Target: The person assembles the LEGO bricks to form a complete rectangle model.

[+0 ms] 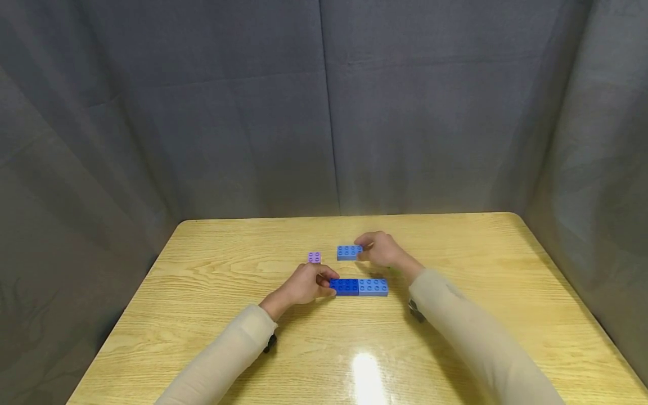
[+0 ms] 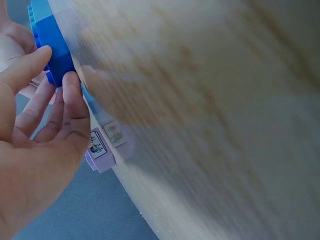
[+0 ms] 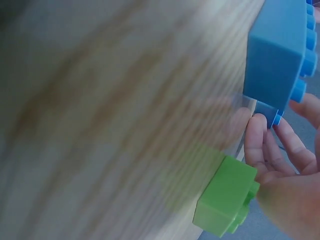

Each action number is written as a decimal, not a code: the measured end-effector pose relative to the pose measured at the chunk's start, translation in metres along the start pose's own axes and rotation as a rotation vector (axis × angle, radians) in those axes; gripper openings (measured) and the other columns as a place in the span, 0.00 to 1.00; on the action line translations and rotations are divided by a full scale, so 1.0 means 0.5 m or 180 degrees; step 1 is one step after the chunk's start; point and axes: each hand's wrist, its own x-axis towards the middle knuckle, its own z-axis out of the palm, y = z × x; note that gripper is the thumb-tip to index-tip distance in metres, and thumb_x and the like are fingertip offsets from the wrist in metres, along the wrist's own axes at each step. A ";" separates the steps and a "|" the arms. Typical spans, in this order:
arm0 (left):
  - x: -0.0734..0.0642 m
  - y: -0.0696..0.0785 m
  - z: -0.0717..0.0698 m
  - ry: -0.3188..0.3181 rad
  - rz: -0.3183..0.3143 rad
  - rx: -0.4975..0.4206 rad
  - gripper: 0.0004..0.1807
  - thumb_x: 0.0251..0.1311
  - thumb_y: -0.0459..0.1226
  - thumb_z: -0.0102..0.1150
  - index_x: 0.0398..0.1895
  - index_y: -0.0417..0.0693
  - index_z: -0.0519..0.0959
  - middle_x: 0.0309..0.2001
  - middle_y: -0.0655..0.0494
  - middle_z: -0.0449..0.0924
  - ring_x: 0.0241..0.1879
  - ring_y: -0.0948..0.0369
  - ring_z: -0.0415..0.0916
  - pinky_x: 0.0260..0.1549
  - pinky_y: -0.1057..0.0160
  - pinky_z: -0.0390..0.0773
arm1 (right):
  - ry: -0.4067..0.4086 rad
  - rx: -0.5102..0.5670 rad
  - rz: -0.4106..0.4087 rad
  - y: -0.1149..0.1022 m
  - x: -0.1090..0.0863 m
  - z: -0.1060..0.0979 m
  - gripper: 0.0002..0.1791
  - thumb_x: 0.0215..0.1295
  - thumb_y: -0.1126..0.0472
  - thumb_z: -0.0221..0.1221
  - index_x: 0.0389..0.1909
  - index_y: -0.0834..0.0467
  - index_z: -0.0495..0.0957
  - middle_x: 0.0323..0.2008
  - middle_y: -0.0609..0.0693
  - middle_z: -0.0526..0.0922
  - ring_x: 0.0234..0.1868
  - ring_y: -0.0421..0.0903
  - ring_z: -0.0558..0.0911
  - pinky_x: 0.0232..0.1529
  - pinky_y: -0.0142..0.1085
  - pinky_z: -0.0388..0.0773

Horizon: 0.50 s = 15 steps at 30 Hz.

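A dark blue brick [image 1: 345, 287] lies on the table end to end with a light blue brick [image 1: 373, 287], touching it. My left hand [image 1: 305, 283] pinches the left end of the dark blue one between thumb and fingers, as the left wrist view shows closely. Farther back lies a second light blue brick [image 1: 348, 252]. Its right end is between the thumb and fingers of my right hand [image 1: 381, 249]. In the right wrist view that brick [image 3: 266, 113] is mostly hidden behind the nearer light blue brick [image 3: 276, 55].
A small purple brick [image 1: 314, 257] with a printed side stands just beyond my left hand. Near my right wrist sits a green brick [image 3: 225, 197], nearly hidden in the head view. Grey curtains [image 1: 253, 112] surround the back and sides of the wooden table [image 1: 223, 242].
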 end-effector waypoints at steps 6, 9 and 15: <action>0.000 -0.001 0.000 0.0007 0.0007 0.0001 0.14 0.57 0.32 0.71 0.48 0.46 0.85 0.44 0.52 0.84 0.36 0.65 0.78 0.36 0.69 0.81 | -0.0042 -0.0106 -0.0015 -0.002 0.004 0.000 0.23 0.64 0.61 0.66 0.60 0.57 0.79 0.57 0.57 0.82 0.58 0.56 0.80 0.61 0.50 0.77; -0.001 0.000 0.000 0.0009 0.0005 -0.0004 0.15 0.57 0.32 0.71 0.48 0.45 0.85 0.44 0.52 0.84 0.36 0.65 0.78 0.37 0.69 0.81 | -0.0054 -0.0137 -0.0021 -0.001 0.006 0.001 0.22 0.64 0.61 0.66 0.59 0.56 0.79 0.57 0.57 0.83 0.59 0.56 0.80 0.61 0.50 0.77; 0.001 -0.001 0.001 -0.0005 -0.0013 0.0017 0.15 0.57 0.32 0.71 0.48 0.46 0.85 0.45 0.52 0.84 0.37 0.65 0.79 0.37 0.69 0.81 | -0.0050 -0.0156 -0.0015 0.004 0.010 0.001 0.20 0.64 0.61 0.66 0.58 0.55 0.81 0.56 0.57 0.83 0.58 0.56 0.80 0.62 0.51 0.76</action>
